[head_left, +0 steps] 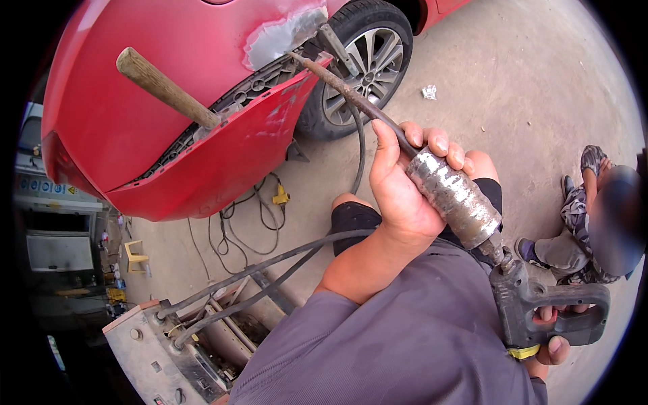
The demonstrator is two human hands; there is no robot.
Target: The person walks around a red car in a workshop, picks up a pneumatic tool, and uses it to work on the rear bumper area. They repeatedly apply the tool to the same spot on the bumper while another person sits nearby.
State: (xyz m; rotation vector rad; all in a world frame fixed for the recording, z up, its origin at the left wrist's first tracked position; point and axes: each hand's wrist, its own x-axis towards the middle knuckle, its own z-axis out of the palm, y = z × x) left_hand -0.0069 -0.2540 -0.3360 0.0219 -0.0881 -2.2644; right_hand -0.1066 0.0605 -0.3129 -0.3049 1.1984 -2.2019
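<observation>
- Red car [169,40] — its bumper [223,162] gapes from the body, below a bare-metal patch [280,37].
- Box-shaped machine [145,351]: at lower left, two thick cables [270,257] leading from it.
- Slide-hammer tool [449,192]: slants down rightward from the patch's lower edge; whether its tip touches, I cannot tell.
- Wooden handle [169,88]: sticks out of the bumper gap.
- Left hand [413,192]: curled around the tool's rod and steel cylinder [462,206].
- Right hand [553,349]: wrapped round the tool's black grip [574,295] — fingers by the red trigger.
</observation>
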